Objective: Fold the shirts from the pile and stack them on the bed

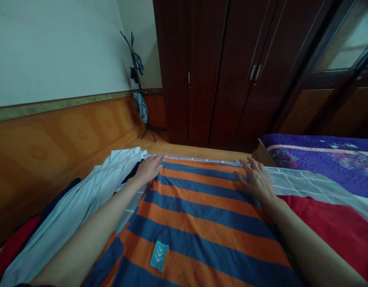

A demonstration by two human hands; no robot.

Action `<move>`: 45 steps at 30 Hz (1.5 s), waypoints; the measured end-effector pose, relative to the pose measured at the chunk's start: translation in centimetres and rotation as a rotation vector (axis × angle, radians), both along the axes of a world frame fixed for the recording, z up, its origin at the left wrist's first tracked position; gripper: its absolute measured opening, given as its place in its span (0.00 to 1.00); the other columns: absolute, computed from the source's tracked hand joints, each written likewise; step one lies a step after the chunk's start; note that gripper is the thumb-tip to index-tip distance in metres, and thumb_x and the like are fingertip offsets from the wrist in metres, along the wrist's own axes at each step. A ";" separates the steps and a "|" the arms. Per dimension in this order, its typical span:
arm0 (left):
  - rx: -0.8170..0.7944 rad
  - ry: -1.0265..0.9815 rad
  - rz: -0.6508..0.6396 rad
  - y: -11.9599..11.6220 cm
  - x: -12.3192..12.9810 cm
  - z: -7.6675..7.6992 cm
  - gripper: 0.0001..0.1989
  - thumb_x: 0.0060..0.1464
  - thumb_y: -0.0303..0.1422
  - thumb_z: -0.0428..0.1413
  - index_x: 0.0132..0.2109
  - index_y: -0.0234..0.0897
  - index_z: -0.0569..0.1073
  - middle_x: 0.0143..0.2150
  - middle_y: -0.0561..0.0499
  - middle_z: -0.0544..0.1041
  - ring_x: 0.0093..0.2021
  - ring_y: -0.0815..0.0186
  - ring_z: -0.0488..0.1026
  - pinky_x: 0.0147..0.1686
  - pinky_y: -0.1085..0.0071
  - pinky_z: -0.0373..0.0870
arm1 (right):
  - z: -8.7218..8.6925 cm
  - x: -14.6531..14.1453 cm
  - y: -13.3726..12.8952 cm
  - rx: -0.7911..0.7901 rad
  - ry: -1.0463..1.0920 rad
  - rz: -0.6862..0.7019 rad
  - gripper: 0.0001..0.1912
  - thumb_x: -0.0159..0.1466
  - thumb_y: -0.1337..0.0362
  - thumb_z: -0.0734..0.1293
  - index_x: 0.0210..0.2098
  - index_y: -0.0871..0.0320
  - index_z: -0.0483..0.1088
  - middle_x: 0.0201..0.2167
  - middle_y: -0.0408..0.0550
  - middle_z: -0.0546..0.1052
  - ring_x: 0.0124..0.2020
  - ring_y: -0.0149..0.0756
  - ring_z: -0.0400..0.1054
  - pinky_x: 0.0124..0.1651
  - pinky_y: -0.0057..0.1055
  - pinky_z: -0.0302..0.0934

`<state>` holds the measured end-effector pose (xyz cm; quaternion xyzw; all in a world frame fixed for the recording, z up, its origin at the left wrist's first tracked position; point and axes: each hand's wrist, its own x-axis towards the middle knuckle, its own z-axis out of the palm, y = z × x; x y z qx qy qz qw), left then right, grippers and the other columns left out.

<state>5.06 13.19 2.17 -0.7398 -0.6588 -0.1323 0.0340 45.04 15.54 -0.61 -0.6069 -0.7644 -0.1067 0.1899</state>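
An orange and blue striped garment lies spread flat in front of me, with a small teal patch near its lower left. My left hand rests at the garment's far left corner, palm down. At the far right corner my right hand has its fingers spread over the stripes. Neither hand grips the cloth. Beneath the garment a light checked sheet shows along the far edge and both sides.
A pale cloth lies to the left over dark and red clothes. On the right are a red cloth and a purple bedspread. A coat stand and dark wardrobes stand beyond.
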 end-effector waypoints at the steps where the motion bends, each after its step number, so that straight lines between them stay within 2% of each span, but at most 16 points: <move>1: -0.002 -0.008 0.001 -1.6 -0.5 0.5 0.20 0.60 0.33 0.47 0.58 0.36 0.66 0.57 0.45 0.70 0.56 0.61 0.66 0.55 0.69 0.59 | 0.0 -0.1 0.1 -0.018 -0.018 0.062 0.26 0.67 0.54 0.55 0.58 0.62 0.62 0.60 0.59 0.62 0.59 0.51 0.55 0.58 0.43 0.52; 3: -0.029 -0.036 0.000 -5.3 -1.3 1.0 0.17 0.60 0.34 0.48 0.55 0.39 0.69 0.54 0.48 0.73 0.52 0.62 0.70 0.51 0.71 0.63 | -0.5 -0.6 0.3 -0.085 -0.044 0.162 0.23 0.66 0.53 0.56 0.55 0.57 0.66 0.55 0.53 0.68 0.55 0.45 0.61 0.56 0.39 0.55; 4: -0.055 -0.052 0.005 -7.2 -1.7 0.9 0.16 0.59 0.35 0.49 0.53 0.40 0.70 0.51 0.49 0.74 0.50 0.62 0.71 0.48 0.71 0.64 | -0.8 -0.7 0.4 -0.104 -0.052 0.166 0.22 0.66 0.53 0.56 0.54 0.56 0.67 0.54 0.53 0.69 0.54 0.46 0.62 0.55 0.40 0.56; 8: -0.177 -0.077 0.073 -14.1 -2.5 -0.6 0.09 0.55 0.36 0.53 0.41 0.41 0.73 0.41 0.51 0.76 0.42 0.61 0.74 0.40 0.71 0.65 | -1.7 -0.2 1.0 -0.050 -0.042 0.015 0.28 0.66 0.52 0.54 0.56 0.67 0.63 0.55 0.67 0.65 0.56 0.59 0.58 0.54 0.53 0.52; 10: -0.173 -0.093 0.118 -16.1 -2.6 -1.4 0.06 0.54 0.36 0.54 0.36 0.40 0.72 0.38 0.51 0.74 0.39 0.62 0.73 0.38 0.71 0.64 | -1.9 0.3 1.2 -0.033 -0.052 -0.004 0.30 0.67 0.52 0.52 0.58 0.68 0.60 0.57 0.67 0.63 0.57 0.57 0.56 0.55 0.50 0.52; 13: -0.121 -0.131 0.166 -17.3 -2.3 -2.0 0.06 0.55 0.35 0.52 0.31 0.40 0.69 0.35 0.52 0.73 0.37 0.64 0.72 0.36 0.72 0.63 | -2.2 0.3 1.4 -0.091 -0.095 0.069 0.27 0.66 0.51 0.52 0.56 0.61 0.64 0.56 0.59 0.65 0.56 0.52 0.59 0.55 0.45 0.54; 16: -0.117 -0.153 0.154 -17.3 -2.2 -2.0 0.07 0.56 0.33 0.50 0.30 0.40 0.67 0.33 0.53 0.73 0.35 0.65 0.71 0.35 0.72 0.61 | -2.7 0.0 1.3 -0.131 -0.107 0.114 0.25 0.65 0.50 0.54 0.54 0.58 0.66 0.54 0.57 0.68 0.53 0.52 0.61 0.52 0.46 0.56; 19: -0.124 -0.188 0.146 -17.2 -2.8 -1.8 0.09 0.57 0.32 0.47 0.29 0.40 0.66 0.32 0.53 0.73 0.34 0.65 0.71 0.34 0.72 0.61 | -3.0 -0.1 1.2 -0.132 -0.102 0.120 0.25 0.66 0.51 0.54 0.54 0.59 0.65 0.55 0.59 0.67 0.54 0.53 0.61 0.51 0.48 0.57; 25: -0.174 -0.253 0.216 -17.4 -4.6 -1.5 0.10 0.57 0.32 0.46 0.28 0.40 0.66 0.30 0.53 0.74 0.33 0.65 0.71 0.31 0.72 0.60 | -3.4 0.3 1.5 -0.126 -0.105 0.145 0.27 0.66 0.50 0.54 0.55 0.61 0.65 0.56 0.60 0.66 0.55 0.54 0.59 0.53 0.47 0.56; 31: -0.192 -0.051 0.324 -17.3 -4.7 -1.7 0.07 0.54 0.29 0.48 0.29 0.40 0.67 0.31 0.52 0.75 0.33 0.63 0.72 0.31 0.72 0.60 | -3.6 0.8 1.9 -0.127 -0.081 0.168 0.27 0.65 0.50 0.53 0.54 0.60 0.66 0.56 0.58 0.66 0.54 0.53 0.61 0.53 0.47 0.56; 34: -0.219 0.082 0.347 -17.3 -3.8 -1.1 0.06 0.52 0.28 0.49 0.31 0.41 0.69 0.33 0.49 0.76 0.35 0.60 0.73 0.33 0.69 0.62 | -3.4 1.1 2.1 -0.127 -0.059 0.167 0.27 0.66 0.49 0.53 0.53 0.60 0.67 0.55 0.58 0.67 0.55 0.52 0.60 0.54 0.45 0.56; 37: -0.159 0.173 0.240 -17.1 -1.3 0.2 0.10 0.55 0.29 0.47 0.40 0.39 0.73 0.41 0.45 0.76 0.43 0.56 0.73 0.42 0.64 0.66 | -2.9 1.1 2.1 -0.127 -0.044 0.169 0.27 0.66 0.48 0.53 0.52 0.60 0.67 0.54 0.57 0.68 0.54 0.50 0.61 0.54 0.42 0.56; 40: -0.119 0.038 -0.089 -15.8 2.4 0.9 0.17 0.60 0.34 0.45 0.54 0.40 0.69 0.55 0.46 0.71 0.55 0.58 0.67 0.56 0.63 0.60 | -2.5 0.9 1.8 -0.135 -0.042 0.184 0.26 0.65 0.48 0.54 0.51 0.59 0.68 0.53 0.56 0.69 0.53 0.50 0.62 0.53 0.43 0.56; 42: -0.209 -0.052 -0.254 -13.7 4.4 0.5 0.24 0.62 0.41 0.43 0.62 0.41 0.60 0.64 0.50 0.62 0.63 0.63 0.59 0.60 0.67 0.54 | -2.4 0.7 1.6 -0.141 -0.043 0.189 0.26 0.65 0.48 0.54 0.51 0.59 0.69 0.53 0.57 0.69 0.52 0.51 0.62 0.52 0.44 0.57; 43: -0.267 -0.062 -0.266 -12.3 4.9 0.1 0.27 0.61 0.45 0.43 0.65 0.41 0.56 0.67 0.51 0.57 0.65 0.63 0.54 0.62 0.67 0.52 | -2.4 0.6 1.5 -0.143 -0.041 0.189 0.26 0.65 0.48 0.54 0.51 0.60 0.69 0.53 0.57 0.69 0.53 0.51 0.62 0.52 0.44 0.56; 45: -0.339 -0.028 -0.139 -9.2 5.3 -0.9 0.34 0.59 0.51 0.43 0.66 0.36 0.53 0.69 0.46 0.51 0.68 0.58 0.47 0.63 0.63 0.48 | -2.4 0.6 1.4 -0.148 -0.035 0.188 0.26 0.66 0.49 0.54 0.51 0.61 0.69 0.54 0.59 0.68 0.53 0.51 0.62 0.53 0.44 0.55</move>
